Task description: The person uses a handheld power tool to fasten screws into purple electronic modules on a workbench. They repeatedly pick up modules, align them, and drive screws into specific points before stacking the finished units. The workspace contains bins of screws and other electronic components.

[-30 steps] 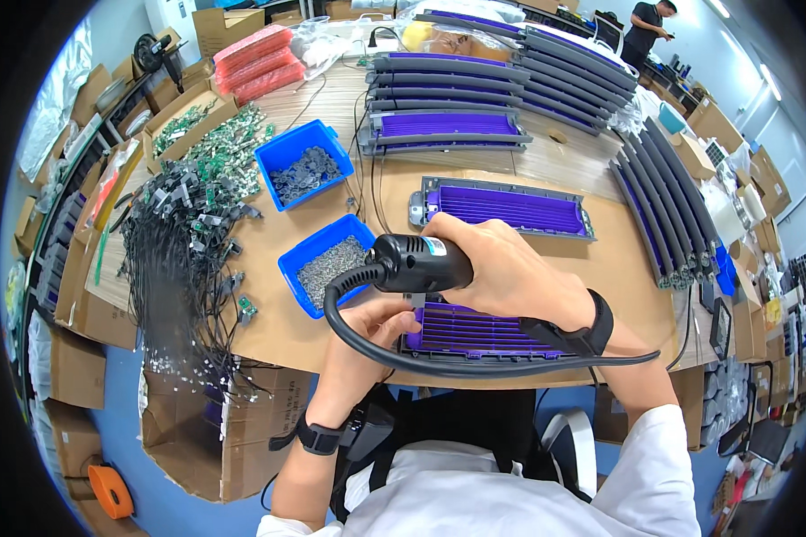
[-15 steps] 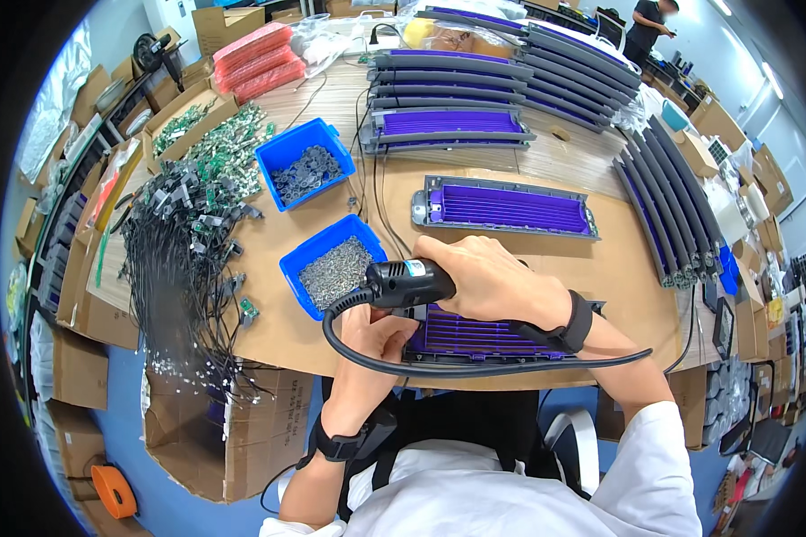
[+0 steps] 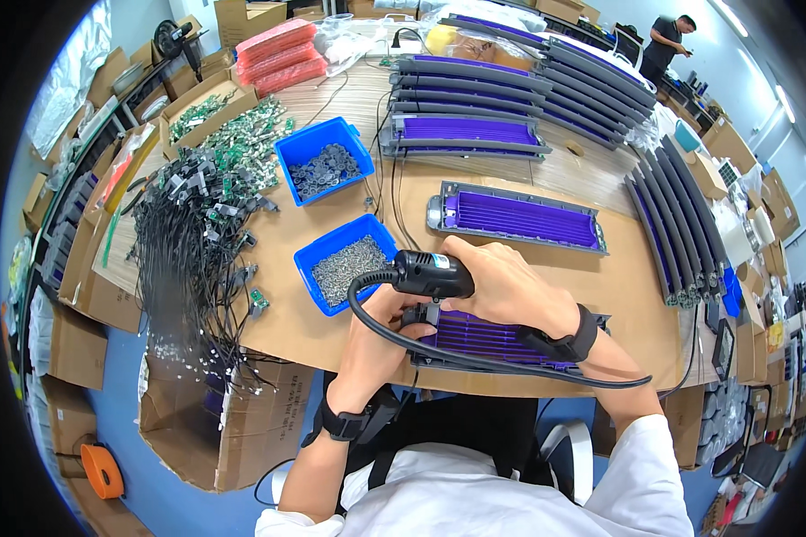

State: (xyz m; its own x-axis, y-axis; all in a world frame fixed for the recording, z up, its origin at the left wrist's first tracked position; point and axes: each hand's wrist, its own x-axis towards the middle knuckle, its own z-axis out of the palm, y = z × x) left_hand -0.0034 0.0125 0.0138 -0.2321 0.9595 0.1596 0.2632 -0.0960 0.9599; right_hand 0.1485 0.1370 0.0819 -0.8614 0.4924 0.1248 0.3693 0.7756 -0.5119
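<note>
My right hand (image 3: 510, 288) is wrapped around a black corded electric screwdriver (image 3: 432, 274), its bit end pointing down at the left end of a long grey panel with purple slats (image 3: 488, 336). Below the tool, the fingers of my left hand (image 3: 387, 329) are closed at that same end of the panel, around a dark grey part; the exact contact is partly hidden by the tool. The screwdriver's thick cable loops across the front of the panel and over my right wrist. Just left of the tool stands a blue bin of small screws (image 3: 347, 270).
A second blue bin (image 3: 324, 168) holds dark round parts. Black cables with connectors (image 3: 188, 224) and green circuit boards (image 3: 246, 134) are heaped at left. Another purple panel (image 3: 521, 217) lies beyond my hands; stacked panels (image 3: 470, 94) stand behind, more (image 3: 676, 224) at right.
The whole view has shifted slightly, so the table sits further right. Both hands stay at the panel's left end, and the screwdriver's lower end now shows between them.
</note>
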